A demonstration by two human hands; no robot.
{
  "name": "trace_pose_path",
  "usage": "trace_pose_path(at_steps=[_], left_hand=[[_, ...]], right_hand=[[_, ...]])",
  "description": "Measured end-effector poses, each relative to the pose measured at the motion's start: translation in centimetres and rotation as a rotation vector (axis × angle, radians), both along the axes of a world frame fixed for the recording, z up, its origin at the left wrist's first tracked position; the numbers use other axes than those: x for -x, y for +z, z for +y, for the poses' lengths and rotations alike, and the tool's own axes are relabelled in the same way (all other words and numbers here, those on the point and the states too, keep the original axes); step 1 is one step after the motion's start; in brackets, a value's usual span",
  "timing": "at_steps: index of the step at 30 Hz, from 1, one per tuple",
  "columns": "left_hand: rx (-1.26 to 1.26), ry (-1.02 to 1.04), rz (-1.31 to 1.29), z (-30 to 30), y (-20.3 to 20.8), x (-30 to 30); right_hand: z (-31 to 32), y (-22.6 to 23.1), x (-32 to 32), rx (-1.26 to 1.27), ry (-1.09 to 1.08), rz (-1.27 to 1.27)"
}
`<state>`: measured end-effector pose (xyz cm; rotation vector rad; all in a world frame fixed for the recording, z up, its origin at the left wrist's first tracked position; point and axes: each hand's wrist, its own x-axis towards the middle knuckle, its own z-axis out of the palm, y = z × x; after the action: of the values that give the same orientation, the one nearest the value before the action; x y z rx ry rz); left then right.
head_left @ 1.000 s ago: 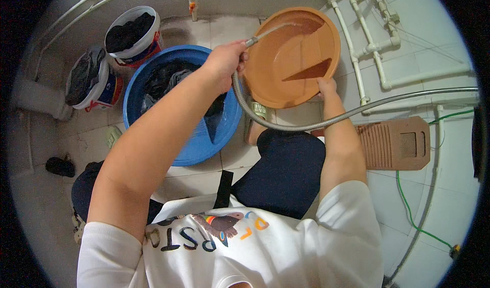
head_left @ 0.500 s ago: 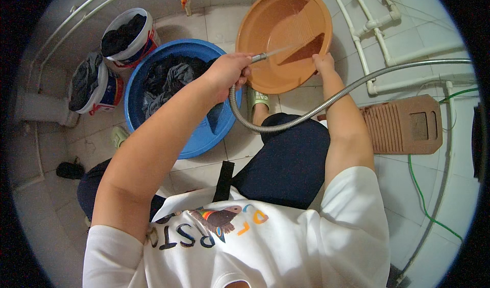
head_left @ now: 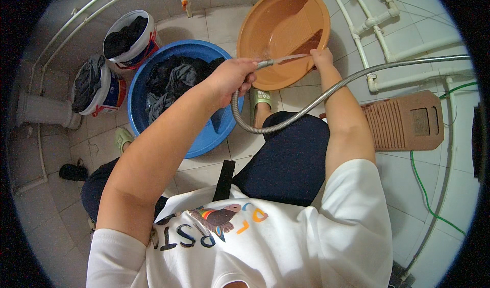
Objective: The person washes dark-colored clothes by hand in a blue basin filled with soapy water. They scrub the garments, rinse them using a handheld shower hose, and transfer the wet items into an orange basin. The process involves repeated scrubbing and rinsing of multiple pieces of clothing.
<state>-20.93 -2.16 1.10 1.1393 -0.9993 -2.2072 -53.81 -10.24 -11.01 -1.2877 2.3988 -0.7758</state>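
My left hand (head_left: 232,81) is closed around the end of a flexible metal hose (head_left: 377,68), and a thin jet of water (head_left: 292,58) shoots rightward from its tip. The water runs across the near right part of an orange plastic basin (head_left: 260,40), which is tilted up and has a ridged slope moulded inside. Gripping that basin's near right rim is my right hand (head_left: 322,58), its fingers partly hidden. To the left of the basin, partly under my left forearm, stands a blue tub (head_left: 206,141) with dark, wet-looking clothes (head_left: 178,79) in it.
Two white buckets (head_left: 137,51) (head_left: 102,102) of dark cloth stand left of the tub. A brown washboard (head_left: 403,122) lies on the right, near a green hose (head_left: 423,193). White pipes (head_left: 360,53) follow the walls. My green-slippered foot (head_left: 262,98) is between tub and basin.
The water jet has swung from the basin's interior toward the rim by my right hand. My left hand has shifted slightly right and down; my right hand keeps its hold.
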Motion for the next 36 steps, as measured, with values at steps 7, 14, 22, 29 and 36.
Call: trace_pose_path(at_steps=[7, 14, 22, 29, 36], left_hand=[[0.042, 0.185, 0.020, -1.4, 1.2, -0.4], [0.063, 0.358, -0.058, -2.3, -0.8, -2.6], [0.090, 0.118, -0.390, -0.7, -2.7, -3.9], [0.067, 0.055, -0.324, 1.4, -1.9, -5.2], [-0.095, 0.236, -0.290, 5.3, -3.4, -12.1]], right_hand=[[-0.1, 1.0, -0.8, -0.094, -0.032, 0.035], [0.3, 1.6, -1.0, -0.067, -0.021, 0.048], [0.0, 2.0, -1.9, -0.097, -0.049, -0.011], [-0.7, 1.1, -1.6, -0.156, -0.099, -0.239], [-1.1, 3.1, -5.1, -0.066, 0.026, 0.072]])
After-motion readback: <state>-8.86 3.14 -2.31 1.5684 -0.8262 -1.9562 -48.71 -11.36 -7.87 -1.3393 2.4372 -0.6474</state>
